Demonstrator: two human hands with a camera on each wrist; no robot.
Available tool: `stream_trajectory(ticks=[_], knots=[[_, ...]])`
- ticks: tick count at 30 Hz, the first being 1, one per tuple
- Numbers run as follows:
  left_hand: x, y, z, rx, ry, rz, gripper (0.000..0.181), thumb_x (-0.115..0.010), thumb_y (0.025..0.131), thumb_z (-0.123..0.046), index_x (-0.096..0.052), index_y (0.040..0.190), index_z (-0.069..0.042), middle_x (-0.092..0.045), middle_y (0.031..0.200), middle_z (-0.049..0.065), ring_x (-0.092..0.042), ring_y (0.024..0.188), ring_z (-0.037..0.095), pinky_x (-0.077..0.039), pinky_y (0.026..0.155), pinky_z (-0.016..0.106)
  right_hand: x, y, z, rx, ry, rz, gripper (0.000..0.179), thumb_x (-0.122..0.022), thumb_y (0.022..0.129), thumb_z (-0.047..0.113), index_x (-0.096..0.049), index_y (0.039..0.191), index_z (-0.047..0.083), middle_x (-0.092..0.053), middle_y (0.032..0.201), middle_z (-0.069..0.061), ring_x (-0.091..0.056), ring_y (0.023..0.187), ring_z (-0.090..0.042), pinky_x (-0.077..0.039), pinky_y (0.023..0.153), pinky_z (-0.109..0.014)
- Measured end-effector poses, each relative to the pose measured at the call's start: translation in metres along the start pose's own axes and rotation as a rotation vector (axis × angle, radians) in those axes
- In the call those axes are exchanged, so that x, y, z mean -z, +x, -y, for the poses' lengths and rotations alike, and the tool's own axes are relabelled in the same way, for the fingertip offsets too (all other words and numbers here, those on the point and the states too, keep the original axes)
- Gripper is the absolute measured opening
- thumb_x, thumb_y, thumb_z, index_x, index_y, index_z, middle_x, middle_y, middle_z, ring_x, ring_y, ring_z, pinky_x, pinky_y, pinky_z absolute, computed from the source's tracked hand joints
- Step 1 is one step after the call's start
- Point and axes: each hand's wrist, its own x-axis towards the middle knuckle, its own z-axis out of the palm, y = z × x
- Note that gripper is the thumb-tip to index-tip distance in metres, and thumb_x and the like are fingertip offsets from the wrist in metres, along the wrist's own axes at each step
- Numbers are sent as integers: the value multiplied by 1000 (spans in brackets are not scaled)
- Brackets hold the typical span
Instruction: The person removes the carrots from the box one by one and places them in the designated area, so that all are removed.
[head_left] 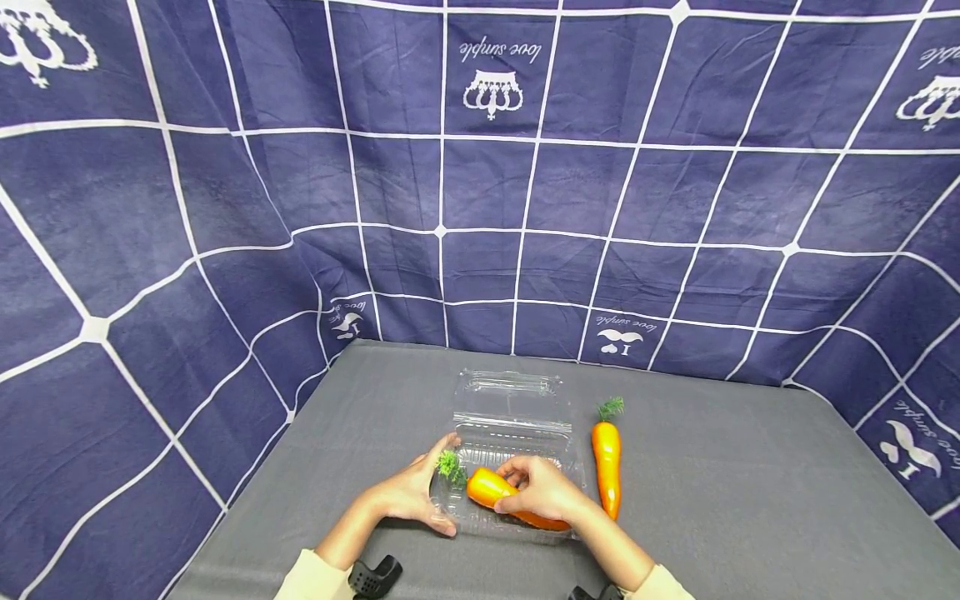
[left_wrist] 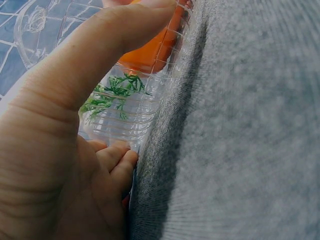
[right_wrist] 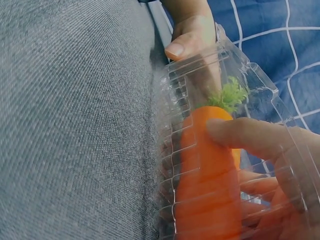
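Note:
A clear plastic container (head_left: 555, 450) with a hinged lid (head_left: 510, 398) lies open on the grey table. At its left end is my left hand (head_left: 412, 493), which holds it with thumb and fingers spread around the two corners. My right hand (head_left: 543, 487) reaches into the container and pinches an orange toy carrot (head_left: 486, 487) between thumb and fingers. That carrot lies slantwise inside along the near wall, its green leafy top (head_left: 450, 467) toward my left hand. In the right wrist view, the carrot (right_wrist: 207, 175) shows through the clear wall.
A second orange carrot (head_left: 607, 467) with a green top lies to the right of the container, beside my right forearm. Grey cloth (head_left: 750, 483) covers the table. A blue curtain (head_left: 570, 183) with white grid lines hangs behind and at the sides.

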Motion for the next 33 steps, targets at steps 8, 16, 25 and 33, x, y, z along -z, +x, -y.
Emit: stream_trajectory(ticks=[8,16,25,33], knots=[[0,-1,0,-7,-2,-7,133,-96,54,-35,-14,153,-2,-32,154,14,-34,133,36,-29,107,57,-1,0,-1,1,-11,-11,37,-86,67,12,-70,100,6,-61,82,3,-55,70,-12,-45,64,-25],[-1,-3,-1,37,48,-24,125,-96,53,-35,-23,148,0,-43,140,22,-42,126,37,-35,103,55,3,0,-4,18,105,-91,39,-83,71,13,-69,105,0,-64,85,-1,-57,70,-14,-47,61,-23],[0,-1,0,-13,24,-12,131,-96,53,-37,-17,151,0,-32,153,16,-36,133,36,-31,107,54,10,0,-2,-22,274,-201,43,-79,78,12,-65,112,-7,-67,91,-7,-59,76,-14,-49,68,-25],[0,0,1,-21,17,-8,133,-96,53,-37,-15,152,0,-31,154,15,-34,135,35,-29,108,56,12,0,1,-75,426,-272,42,-75,82,8,-60,116,-11,-67,89,-7,-61,75,-13,-51,67,-23]])
